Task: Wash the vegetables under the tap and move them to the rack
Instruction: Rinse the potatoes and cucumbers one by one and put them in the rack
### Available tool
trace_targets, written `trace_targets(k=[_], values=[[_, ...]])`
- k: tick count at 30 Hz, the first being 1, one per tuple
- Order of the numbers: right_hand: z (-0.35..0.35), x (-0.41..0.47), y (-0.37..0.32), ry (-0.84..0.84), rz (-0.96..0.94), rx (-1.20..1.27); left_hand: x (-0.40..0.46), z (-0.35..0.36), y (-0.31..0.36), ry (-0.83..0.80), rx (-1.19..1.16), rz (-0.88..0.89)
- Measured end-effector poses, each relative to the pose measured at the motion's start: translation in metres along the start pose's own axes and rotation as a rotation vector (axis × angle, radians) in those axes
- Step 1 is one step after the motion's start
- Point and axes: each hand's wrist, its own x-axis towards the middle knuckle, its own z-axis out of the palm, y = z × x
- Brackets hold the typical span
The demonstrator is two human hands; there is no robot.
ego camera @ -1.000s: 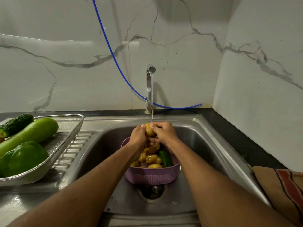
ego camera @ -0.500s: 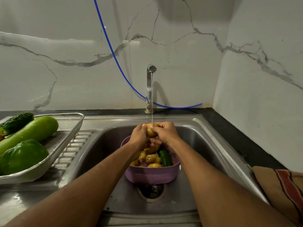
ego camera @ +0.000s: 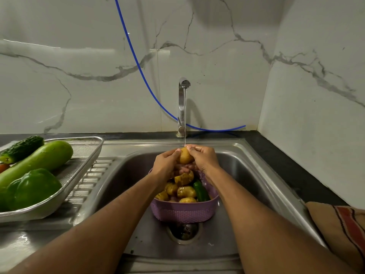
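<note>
Potato [ego camera: 185,156] sits between my two hands, directly under the thin stream from the tap [ego camera: 184,84], above the purple basket [ego camera: 183,211] in the sink [ego camera: 246,175]. Head view: left hand [ego camera: 165,164] cups it from one side, fingers curled round; right hand [ego camera: 203,158] pinches its top. Judgement: firm, dense, wet skin likely slick, so grip round the wide middle, not the ends. More potatoes [ego camera: 185,191] and a green chilli [ego camera: 200,190] wait in the basket. Rack [ego camera: 92,153], on the left, holds a capsicum [ego camera: 33,187], gourd [ego camera: 41,160] and cucumber [ego camera: 21,149].
</note>
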Motion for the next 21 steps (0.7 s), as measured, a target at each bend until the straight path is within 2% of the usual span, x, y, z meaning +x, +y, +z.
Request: trace_targets(k=[3, 7, 13, 21], values=[[-0.002, -0.002, -0.002, -0.021, -0.034, -0.087, 0.001, 0.0, 0.0, -0.052, 0.038, 0.013], [-0.003, -0.002, -0.003, -0.057, -0.019, -0.119, 0.0, 0.005, 0.001, -0.11, -0.01, -0.055], [0.006, -0.003, -0.003, -0.04, 0.118, 0.117, 0.003, 0.007, 0.001, -0.081, -0.059, 0.018], [0.007, -0.004, 0.004, -0.146, 0.193, 0.086, 0.006, 0.015, -0.006, 0.002, -0.04, -0.035]])
